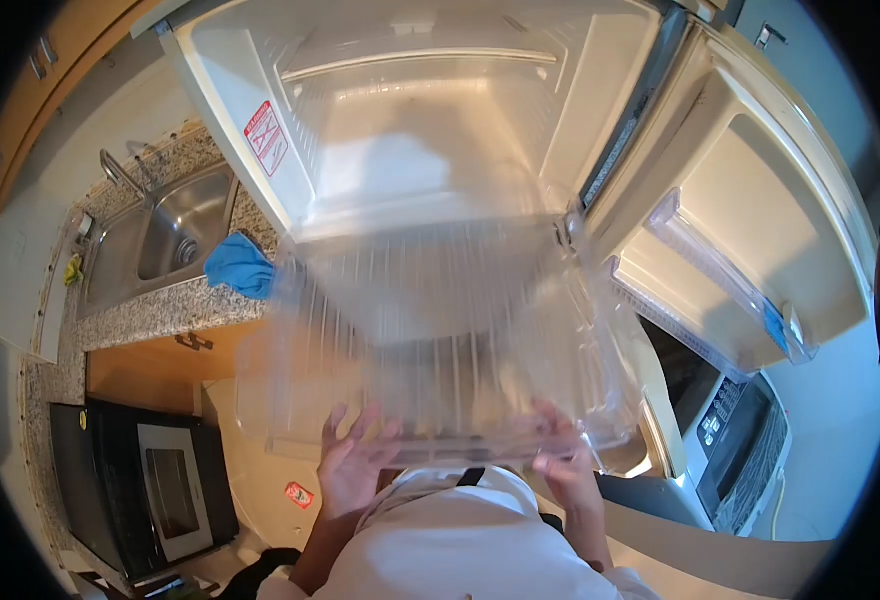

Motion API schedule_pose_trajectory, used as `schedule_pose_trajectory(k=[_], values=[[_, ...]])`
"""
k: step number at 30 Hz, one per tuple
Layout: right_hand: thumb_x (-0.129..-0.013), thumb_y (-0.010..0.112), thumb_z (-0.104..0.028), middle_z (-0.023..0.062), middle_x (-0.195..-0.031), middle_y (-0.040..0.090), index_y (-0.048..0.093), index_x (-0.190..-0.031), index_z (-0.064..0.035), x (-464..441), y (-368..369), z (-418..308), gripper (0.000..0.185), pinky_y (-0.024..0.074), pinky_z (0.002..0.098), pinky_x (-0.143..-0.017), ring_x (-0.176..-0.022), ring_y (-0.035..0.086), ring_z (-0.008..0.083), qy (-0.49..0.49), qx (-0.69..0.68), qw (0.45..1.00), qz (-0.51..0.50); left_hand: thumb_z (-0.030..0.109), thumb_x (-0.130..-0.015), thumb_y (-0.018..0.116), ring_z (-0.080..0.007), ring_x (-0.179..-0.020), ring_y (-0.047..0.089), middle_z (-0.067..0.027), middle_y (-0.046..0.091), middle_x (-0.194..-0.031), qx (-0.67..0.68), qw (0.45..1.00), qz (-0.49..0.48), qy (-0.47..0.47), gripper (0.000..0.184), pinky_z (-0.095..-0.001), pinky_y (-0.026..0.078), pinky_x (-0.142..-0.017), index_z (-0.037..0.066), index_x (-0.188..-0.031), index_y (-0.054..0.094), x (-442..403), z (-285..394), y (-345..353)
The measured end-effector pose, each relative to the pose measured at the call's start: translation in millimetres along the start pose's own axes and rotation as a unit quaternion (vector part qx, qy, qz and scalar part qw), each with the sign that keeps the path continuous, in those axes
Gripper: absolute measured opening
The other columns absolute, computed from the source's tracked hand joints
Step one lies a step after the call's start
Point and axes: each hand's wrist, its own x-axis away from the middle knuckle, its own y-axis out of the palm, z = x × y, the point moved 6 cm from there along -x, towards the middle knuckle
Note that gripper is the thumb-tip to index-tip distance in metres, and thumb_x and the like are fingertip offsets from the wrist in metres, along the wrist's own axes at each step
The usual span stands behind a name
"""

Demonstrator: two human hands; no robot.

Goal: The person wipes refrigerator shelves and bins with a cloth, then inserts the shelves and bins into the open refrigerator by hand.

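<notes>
A wide, clear plastic fridge shelf (450,375) with ribs running front to back is held in front of my body, slightly blurred. My left hand (355,455) grips its near edge at the left, the fingers showing through the plastic. At the right part of that same edge, my right hand (565,455) has its thumb and fingers around the rim. Beyond the shelf stands the open fridge (410,130), and the shelf's far end overlaps the lower opening. Whether it touches the fridge there I cannot tell.
To the right the fridge door (790,190) hangs open, with clear door bins (720,260). A counter at left holds a steel sink (175,230) and a blue cloth (240,265). Below are a black oven (150,490) and, at right, a washing machine (740,460).
</notes>
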Motion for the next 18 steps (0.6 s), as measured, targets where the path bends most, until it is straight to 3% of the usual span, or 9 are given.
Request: schedule_pose_trajectory(k=[1,2,3,5,7,10,13,18], values=[[-0.081,0.060,-0.016,0.0187,-0.126,0.044,0.035,-0.130,-0.0024,13,-7,8,0.057,0.0415,0.0400,-0.091,-0.108,0.050,0.0306,0.061,0.181,0.973,-0.129,0.022,-0.081,0.048,-0.0360,-0.111,0.046,-0.0164,0.037,-0.131,0.000,1.000,0.006,-0.004,0.043,-0.0441,0.046,-0.083,0.023,-0.123,0.041,12,0,-13],[-0.083,0.060,-0.023,0.0166,-0.130,0.041,0.036,-0.129,-0.0006,27,-16,16,0.056,0.0370,0.0394,-0.096,-0.114,0.046,0.0289,0.118,0.350,0.895,-0.249,0.023,-0.079,0.050,-0.0353,-0.110,0.047,-0.0166,0.040,-0.128,0.012,0.999,0.038,-0.011,0.042,-0.0440,0.045,-0.083,0.020,-0.120,0.044,23,0,-29],[-0.083,0.060,-0.023,0.0166,-0.130,0.041,0.036,-0.129,-0.0006,31,-22,15,0.056,0.0370,0.0394,-0.096,-0.114,0.046,0.0289,0.120,0.349,0.898,-0.241,0.024,-0.077,0.052,-0.0346,-0.108,0.048,-0.0167,0.042,-0.125,0.023,0.997,0.067,-0.020,0.042,-0.0440,0.045,-0.084,0.016,-0.117,0.047,33,0,-44],[-0.087,0.053,-0.032,0.0138,-0.133,0.040,0.041,-0.124,0.0035,63,-11,21,0.053,0.0297,0.0364,-0.100,-0.119,0.042,0.0254,0.311,0.246,0.827,-0.398,0.022,-0.075,0.053,-0.0386,-0.109,0.046,-0.0191,0.042,-0.124,0.048,0.992,0.115,-0.025,0.043,-0.0455,0.045,-0.086,0.015,-0.117,0.046,57,1,-82],[-0.087,0.051,-0.038,0.0208,-0.128,0.043,0.041,-0.123,0.0088,55,37,-26,0.060,0.0282,0.0398,-0.101,-0.122,0.038,0.0292,0.124,0.182,0.865,-0.450,0.019,-0.073,0.053,-0.0425,-0.111,0.044,-0.0214,0.042,-0.123,0.070,0.982,0.172,-0.035,0.045,-0.0471,0.044,-0.088,0.013,-0.116,0.045,78,-2,-107],[-0.088,0.050,-0.036,0.0223,-0.126,0.043,0.044,-0.122,0.0064,44,108,-66,0.055,0.0289,0.0428,-0.099,-0.121,0.039,0.0316,-0.017,-0.039,0.871,-0.489,0.020,-0.072,0.053,-0.0373,-0.108,0.048,-0.0199,0.049,-0.113,0.045,0.964,0.255,-0.051,0.044,-0.0423,0.045,-0.088,0.008,-0.113,0.045,105,8,-144],[-0.087,0.050,-0.038,0.0215,-0.124,0.045,0.044,-0.121,0.0045,52,147,-54,0.055,0.0305,0.0438,-0.097,-0.118,0.041,0.0313,-0.065,-0.084,0.839,-0.534,0.017,-0.070,0.051,-0.0310,-0.096,0.056,-0.0168,0.054,-0.106,0.059,0.935,0.343,-0.075,0.036,-0.0341,0.050,-0.082,0.002,-0.102,0.049,115,8,-195],[-0.085,0.050,-0.041,0.0202,-0.121,0.047,0.045,-0.121,0.0014,47,174,-12,0.056,0.0332,0.0454,-0.093,-0.114,0.044,0.0309,-0.027,-0.091,0.843,-0.530,0.015,-0.067,0.049,-0.0276,-0.083,0.060,-0.0161,0.056,-0.093,0.108,0.927,0.354,-0.062,0.026,-0.0335,0.053,-0.074,-0.002,-0.087,0.048,147,-1,-301]])
